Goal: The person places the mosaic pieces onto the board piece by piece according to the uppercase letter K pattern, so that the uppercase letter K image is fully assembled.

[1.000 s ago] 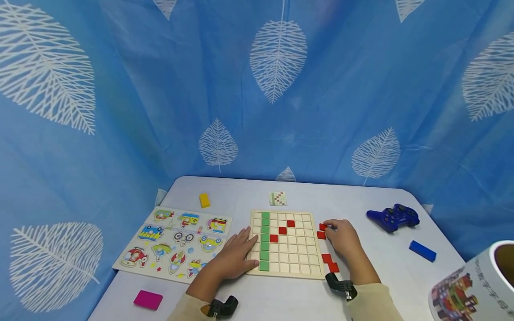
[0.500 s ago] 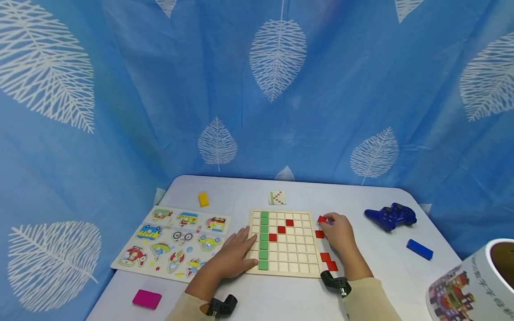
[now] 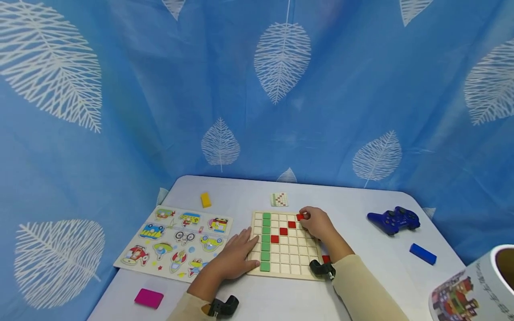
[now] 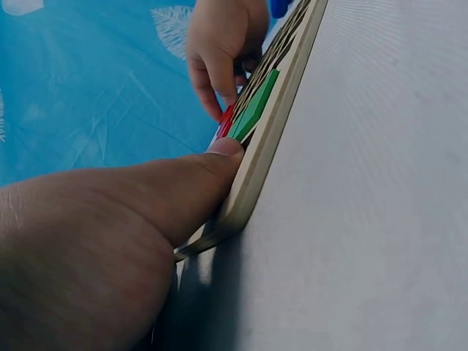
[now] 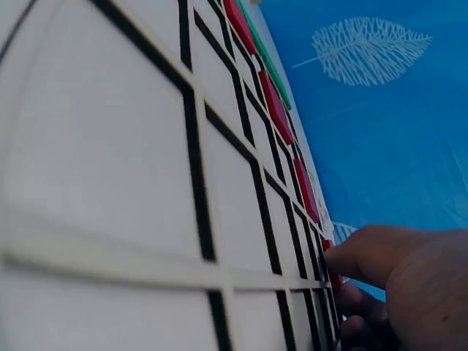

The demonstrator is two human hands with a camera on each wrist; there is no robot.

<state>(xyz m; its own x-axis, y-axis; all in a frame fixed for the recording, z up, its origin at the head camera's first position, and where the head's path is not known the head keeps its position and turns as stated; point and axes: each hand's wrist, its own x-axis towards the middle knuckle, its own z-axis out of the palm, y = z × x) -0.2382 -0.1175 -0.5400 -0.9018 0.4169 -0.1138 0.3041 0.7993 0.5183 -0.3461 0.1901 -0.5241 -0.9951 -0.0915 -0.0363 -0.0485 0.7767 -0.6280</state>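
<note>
A wooden grid board [image 3: 284, 269] lies in the middle of the table in the head view. A column of green tiles [image 3: 266, 245] fills one of its left columns, and red tiles [image 3: 283, 232] step diagonally up to the right. My right hand [image 3: 319, 225] pinches a red tile [image 3: 300, 217] at the board's top row; in the right wrist view the thumb touches that tile's edge. My left hand [image 3: 236, 256] rests on the board's left edge with fingers extended, its thumb [image 4: 197, 175] at the corner beside a green tile.
A picture puzzle board [image 3: 164, 249] lies at left and a small pattern card [image 3: 279, 199] behind the grid. Yellow [image 3: 205, 200], magenta [image 3: 149, 298] and blue [image 3: 423, 253] blocks, a game controller [image 3: 393, 220] and a printed cylinder [image 3: 453, 294] stand around. A loose red tile [image 3: 326, 258] shows beside my right sleeve.
My right hand has picked up a red tile from right of the board and carried it left to the top row. My left hand has stayed on the board's edge.
</note>
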